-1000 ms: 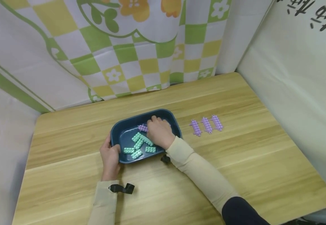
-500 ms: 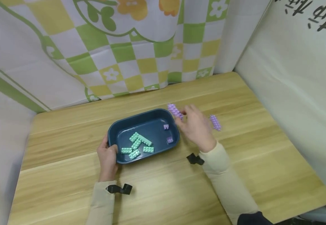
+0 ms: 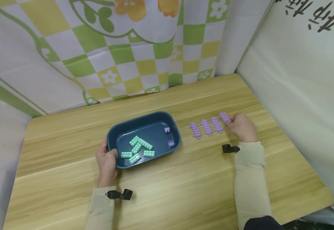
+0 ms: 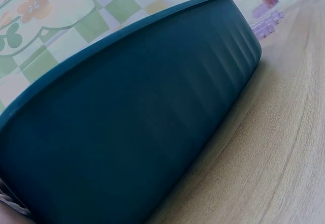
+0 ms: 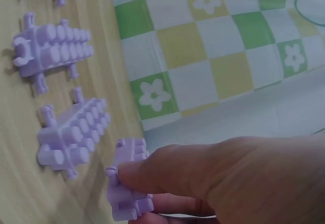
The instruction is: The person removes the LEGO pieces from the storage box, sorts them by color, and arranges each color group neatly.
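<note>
A dark blue plastic tray (image 3: pixel 144 118) stands on the table, its near left corner gripped by my left hand (image 3: pixel 106 163), thumb over the rim. Inside lie several mint-green toy bricks (image 3: pixel 146 143) and two small purple bricks (image 3: pixel 170 143). To the right of the tray, three long purple building blocks (image 3: pixel 206 127) with side pegs lie in a row. My right hand (image 3: pixel 244 127) pinches another purple block (image 5: pixel 127 176) between thumb and fingers, at the right end of that row. The right wrist view shows it beside the nearest block of the row (image 5: pixel 76 135).
The wooden table (image 3: pixel 178 185) carries everything. A checkered curtain (image 3: pixel 121 64) hangs along its far edge, and a white cloth wall (image 3: pixel 302 83) stands at the right. A black wrist camera mount (image 3: pixel 119 194) sits on the left sleeve.
My right hand took a purple block out of the tray and carried it right, past the three lying blocks to the row's end. My left hand keeps its grip on the tray.
</note>
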Tool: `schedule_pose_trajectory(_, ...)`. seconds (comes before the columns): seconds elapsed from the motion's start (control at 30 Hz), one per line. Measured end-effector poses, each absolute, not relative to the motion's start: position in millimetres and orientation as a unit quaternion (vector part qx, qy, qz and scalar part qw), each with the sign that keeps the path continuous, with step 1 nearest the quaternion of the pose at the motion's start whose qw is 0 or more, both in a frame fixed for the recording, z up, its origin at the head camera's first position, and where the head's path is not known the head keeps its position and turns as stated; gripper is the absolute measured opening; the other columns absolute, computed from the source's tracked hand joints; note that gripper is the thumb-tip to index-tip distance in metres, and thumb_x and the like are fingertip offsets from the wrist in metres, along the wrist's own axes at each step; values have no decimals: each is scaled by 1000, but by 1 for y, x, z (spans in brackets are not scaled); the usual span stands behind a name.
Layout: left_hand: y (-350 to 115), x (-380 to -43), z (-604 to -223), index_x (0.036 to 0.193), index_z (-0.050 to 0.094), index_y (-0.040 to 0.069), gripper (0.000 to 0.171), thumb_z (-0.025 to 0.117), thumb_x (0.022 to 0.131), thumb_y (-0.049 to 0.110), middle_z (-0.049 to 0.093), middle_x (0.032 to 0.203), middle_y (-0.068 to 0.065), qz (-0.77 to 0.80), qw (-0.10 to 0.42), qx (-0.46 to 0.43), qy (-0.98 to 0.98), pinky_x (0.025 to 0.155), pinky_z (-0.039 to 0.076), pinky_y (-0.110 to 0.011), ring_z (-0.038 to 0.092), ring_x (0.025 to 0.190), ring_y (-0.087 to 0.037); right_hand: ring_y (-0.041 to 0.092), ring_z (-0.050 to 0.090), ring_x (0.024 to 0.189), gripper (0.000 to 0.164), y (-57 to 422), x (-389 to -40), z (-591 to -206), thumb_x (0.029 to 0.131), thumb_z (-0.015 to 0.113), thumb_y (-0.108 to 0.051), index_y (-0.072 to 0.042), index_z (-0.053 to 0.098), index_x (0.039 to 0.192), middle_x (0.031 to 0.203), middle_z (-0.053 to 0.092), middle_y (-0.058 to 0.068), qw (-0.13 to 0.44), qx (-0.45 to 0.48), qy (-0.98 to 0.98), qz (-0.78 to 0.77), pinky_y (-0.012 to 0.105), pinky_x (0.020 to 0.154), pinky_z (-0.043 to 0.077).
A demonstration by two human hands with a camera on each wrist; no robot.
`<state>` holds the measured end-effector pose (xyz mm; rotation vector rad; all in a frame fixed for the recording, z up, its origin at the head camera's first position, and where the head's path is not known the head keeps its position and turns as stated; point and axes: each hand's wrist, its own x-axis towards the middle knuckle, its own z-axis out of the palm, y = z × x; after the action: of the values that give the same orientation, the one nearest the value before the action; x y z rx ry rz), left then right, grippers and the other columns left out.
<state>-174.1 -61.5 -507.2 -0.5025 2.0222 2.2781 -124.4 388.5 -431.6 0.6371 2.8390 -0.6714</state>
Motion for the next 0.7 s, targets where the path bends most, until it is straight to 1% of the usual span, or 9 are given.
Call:
schedule_pose_trajectory(0.03, -62, -174, -507, 149, 36, 8, 85, 38, 69, -18, 33, 155, -7, 737, 27, -163, 655, 103, 38, -29, 31, 138, -15, 24, 53, 67, 42, 389, -125, -434, 94, 58, -39, 1, 67, 102, 89, 64, 15, 80, 213, 948, -222, 34, 52, 42)
schedule_pose_trajectory(0.1, -62, -175, -508, 149, 36, 8, 85, 38, 69, -18, 33, 155, -7, 738, 27, -163, 655, 104, 37, -28, 31, 138, -15, 23, 51, 62, 36, 390, -126, -437, 94, 57, -36, -1, 66, 90, 77, 61, 11, 89, 214, 948, -217, 34, 50, 40)
schedule_pose_trajectory(0.13, -62, -175, -508, 149, 36, 8, 85, 38, 68, -18, 33, 155, -7, 738, 27, -163, 654, 105, 36, -29, 31, 138, -16, 22, 50, 60, 36, 390, -127, -439, 94, 56, -36, -3, 65, 84, 72, 59, 9, 94, 215, 948, -214, 34, 49, 39)
schedule_pose_trajectory(0.23, -62, -175, -508, 150, 36, 9, 85, 37, 69, -18, 32, 155, -7, 734, 30, -163, 659, 105, 35, -29, 29, 139, -16, 20, 47, 55, 41, 390, -127, -441, 95, 54, -36, -8, 57, 65, 61, 51, 4, 113, 216, 948, -206, 34, 47, 38)
schedule_pose_trajectory(0.3, -63, -175, -508, 150, 35, 9, 85, 37, 69, -18, 32, 156, -6, 732, 32, -162, 660, 106, 34, -30, 28, 140, -17, 19, 45, 53, 43, 389, -127, -443, 95, 53, -36, -10, 51, 60, 57, 48, 2, 122, 218, 947, -204, 33, 46, 37)
schedule_pose_trajectory(0.43, -63, -175, -510, 149, 36, 9, 85, 38, 69, -18, 33, 155, -6, 732, 30, -159, 662, 106, 34, -31, 28, 140, -17, 17, 42, 50, 44, 389, -127, -445, 94, 54, -34, -12, 46, 57, 54, 44, 0, 126, 219, 946, -205, 31, 44, 35)
schedule_pose_trajectory(0.57, -63, -176, -510, 149, 38, 9, 84, 39, 68, -17, 34, 154, -6, 733, 25, -156, 662, 105, 36, -31, 30, 139, -17, 16, 42, 50, 41, 389, -128, -445, 94, 53, -34, -10, 51, 60, 55, 44, 0, 129, 211, 947, -205, 30, 43, 34)
schedule_pose_trajectory(0.63, -63, -176, -509, 149, 37, 9, 85, 39, 68, -17, 34, 155, -5, 731, 28, -158, 663, 104, 37, -31, 30, 139, -16, 16, 42, 50, 40, 389, -128, -444, 94, 53, -34, -6, 58, 67, 57, 46, 2, 134, 208, 947, -205, 29, 43, 35)
schedule_pose_trajectory(0.7, -63, -176, -508, 149, 37, 10, 85, 39, 68, -17, 34, 155, -5, 732, 30, -163, 661, 104, 38, -31, 31, 138, -15, 18, 44, 53, 40, 390, -127, -443, 94, 53, -35, 0, 65, 79, 61, 51, 5, 138, 204, 947, -208, 30, 44, 37)
